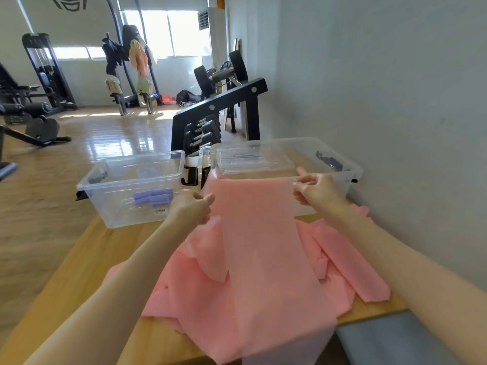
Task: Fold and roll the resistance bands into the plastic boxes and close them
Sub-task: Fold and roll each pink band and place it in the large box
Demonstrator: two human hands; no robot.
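Note:
A wide pink resistance band (261, 233) is stretched flat in the air above the wooden table (87, 262). My left hand (193, 205) pinches its upper left corner and my right hand (317, 189) pinches its upper right corner. Its lower end hangs over the table's near edge. More pink bands (342, 256) lie crumpled beneath it. Two clear plastic boxes stand open behind: the left box (110, 180) holds rolled purple bands (154, 197), the right box (350, 167) shows no bands inside.
A clear lid (253, 159) lies in the right box. A grey wall runs close along the right. A black dumbbell rack (218, 114) stands behind the boxes. A grey-blue pad (395, 338) sits at the near right. Gym machines stand on the wooden floor at left.

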